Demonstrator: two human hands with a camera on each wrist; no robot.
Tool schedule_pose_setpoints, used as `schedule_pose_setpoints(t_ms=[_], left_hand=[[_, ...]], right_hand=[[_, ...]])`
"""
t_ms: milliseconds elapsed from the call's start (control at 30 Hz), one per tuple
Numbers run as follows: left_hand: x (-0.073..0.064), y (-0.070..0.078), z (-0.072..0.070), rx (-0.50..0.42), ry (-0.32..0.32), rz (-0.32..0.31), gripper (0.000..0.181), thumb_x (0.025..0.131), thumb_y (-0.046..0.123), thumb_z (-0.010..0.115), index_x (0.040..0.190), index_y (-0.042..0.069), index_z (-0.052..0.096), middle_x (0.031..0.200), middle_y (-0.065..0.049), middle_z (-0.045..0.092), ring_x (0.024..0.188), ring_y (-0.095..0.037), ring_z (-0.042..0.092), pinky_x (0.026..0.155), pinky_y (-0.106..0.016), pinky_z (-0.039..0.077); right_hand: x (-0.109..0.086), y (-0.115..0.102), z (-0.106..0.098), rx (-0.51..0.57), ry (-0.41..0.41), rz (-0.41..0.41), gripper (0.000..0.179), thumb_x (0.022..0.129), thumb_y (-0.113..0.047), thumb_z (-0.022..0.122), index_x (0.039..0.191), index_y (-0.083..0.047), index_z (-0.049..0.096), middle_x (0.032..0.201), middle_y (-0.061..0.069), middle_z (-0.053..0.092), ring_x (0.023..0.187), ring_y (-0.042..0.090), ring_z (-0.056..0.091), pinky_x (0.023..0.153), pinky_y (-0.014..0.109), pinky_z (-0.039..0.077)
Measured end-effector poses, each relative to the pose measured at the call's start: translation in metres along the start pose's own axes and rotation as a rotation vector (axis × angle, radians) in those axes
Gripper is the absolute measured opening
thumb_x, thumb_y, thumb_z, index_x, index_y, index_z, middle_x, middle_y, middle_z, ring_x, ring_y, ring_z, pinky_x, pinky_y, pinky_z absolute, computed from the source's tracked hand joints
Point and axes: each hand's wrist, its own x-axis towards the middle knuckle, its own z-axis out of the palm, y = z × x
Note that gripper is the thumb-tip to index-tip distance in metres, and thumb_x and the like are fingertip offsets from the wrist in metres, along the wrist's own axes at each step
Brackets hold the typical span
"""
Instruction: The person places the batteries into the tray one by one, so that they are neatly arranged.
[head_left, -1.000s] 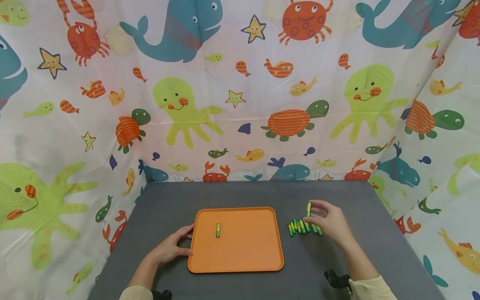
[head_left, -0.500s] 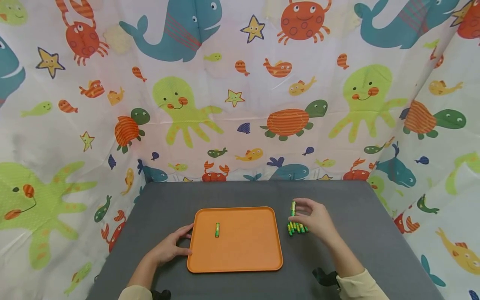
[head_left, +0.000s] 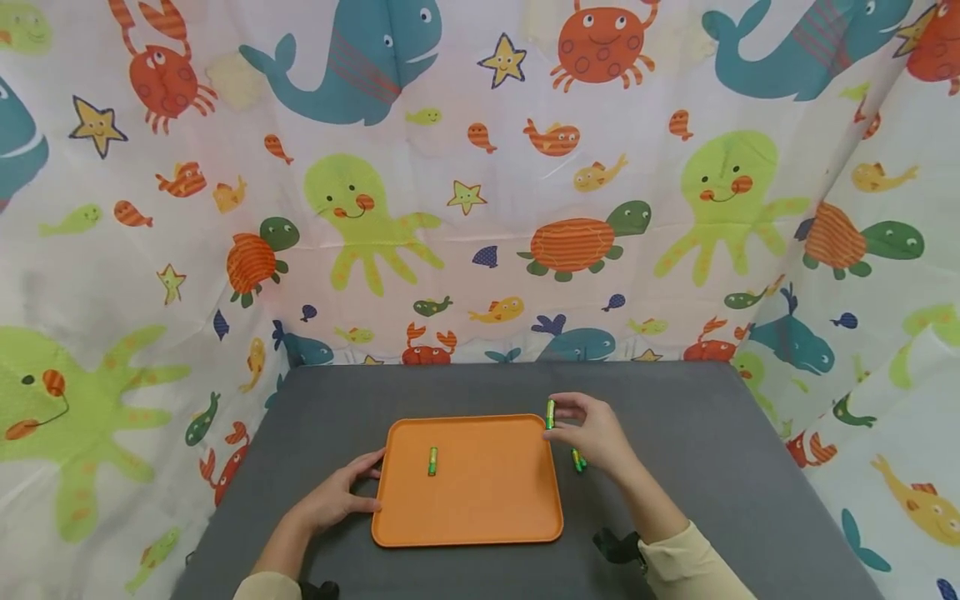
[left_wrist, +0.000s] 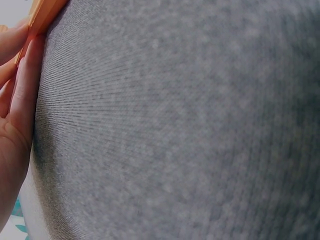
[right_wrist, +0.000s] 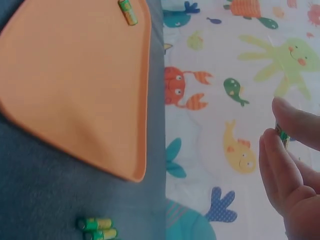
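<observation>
My right hand (head_left: 596, 433) pinches a green and yellow battery (head_left: 551, 414) upright between thumb and fingertips, above the right rim of an orange tray (head_left: 495, 487). In the right wrist view, the fingers mostly cover this battery (right_wrist: 283, 136). Another battery (head_left: 432, 462) lies on the tray's left part. My left hand (head_left: 340, 494) rests against the tray's left rim, thumb and fingers touching it with a gap between them. The left wrist view shows only part of that hand (left_wrist: 22, 95) at the tray's edge.
More batteries (right_wrist: 97, 223) lie on the grey tabletop (head_left: 450, 387) to the right of the tray, partly behind my right hand in the head view. A curtain (head_left: 420, 250) printed with sea animals stands behind and beside the table.
My right hand has moved left from over the row of batteries to the tray's right rim, carrying a battery. The left hand stays at the tray's left rim.
</observation>
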Motion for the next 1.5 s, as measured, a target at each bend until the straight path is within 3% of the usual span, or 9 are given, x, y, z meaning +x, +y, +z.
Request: schedule_pose_setpoints(t_ms=[267,567,867,967,1167,1500], left_hand=[[-0.001,-0.001,0.0,0.008,-0.006,-0.006,0.099,0.077,0.028,0.087,0.16,0.027,0.032,0.155,-0.011,0.043,0.138,-0.033,0.042,0.113,-0.065,0.028],[0.0,0.001,-0.001,0.008,0.012,-0.014,0.098,0.077,0.027,0.088,0.159,0.029,0.033,0.157,-0.011,0.041,0.139,-0.033,0.042,0.114,-0.067,0.025],[0.0,0.0,0.001,0.017,0.011,-0.014,0.098,0.077,0.029,0.088,0.159,0.03,0.034,0.158,-0.009,0.04,0.137,-0.031,0.044,0.114,-0.067,0.024],[-0.001,0.001,0.0,0.006,0.01,-0.008,0.098,0.077,0.027,0.088,0.159,0.029,0.034,0.159,-0.01,0.039,0.136,-0.031,0.046,0.113,-0.067,0.025],[0.0,0.005,0.001,-0.003,0.009,-0.021,0.098,0.077,0.026,0.087,0.159,0.029,0.034,0.158,-0.01,0.04,0.138,-0.032,0.044,0.113,-0.068,0.025],[0.0,0.001,-0.001,-0.011,-0.011,0.014,0.099,0.078,0.027,0.087,0.16,0.025,0.031,0.162,-0.013,0.033,0.136,-0.032,0.045,0.113,-0.066,0.026]], right_hand=[[0.007,-0.007,0.017,0.029,-0.022,-0.004,0.056,0.077,-0.022,0.089,0.128,-0.016,0.067,0.114,0.002,0.073,0.111,0.027,0.067,0.079,0.034,0.058],[0.016,-0.018,0.044,0.069,-0.055,-0.043,0.053,0.075,-0.014,0.09,0.124,-0.011,0.069,0.109,0.004,0.072,0.106,0.031,0.068,0.078,0.034,0.059],[0.018,-0.022,0.065,0.118,-0.108,-0.061,0.052,0.077,-0.011,0.088,0.125,-0.01,0.068,0.108,0.005,0.07,0.102,0.026,0.068,0.078,0.032,0.059],[0.02,-0.021,0.071,0.104,-0.12,-0.074,0.052,0.077,-0.014,0.089,0.124,-0.011,0.069,0.107,0.004,0.071,0.103,0.026,0.067,0.078,0.031,0.059],[0.026,-0.015,0.084,0.136,-0.178,-0.06,0.051,0.079,-0.013,0.087,0.126,-0.01,0.068,0.109,0.006,0.07,0.11,0.039,0.064,0.079,0.034,0.058],[0.033,-0.005,0.117,0.109,-0.212,-0.014,0.054,0.079,-0.013,0.087,0.129,-0.01,0.067,0.11,0.006,0.07,0.104,0.029,0.065,0.076,0.035,0.056]])
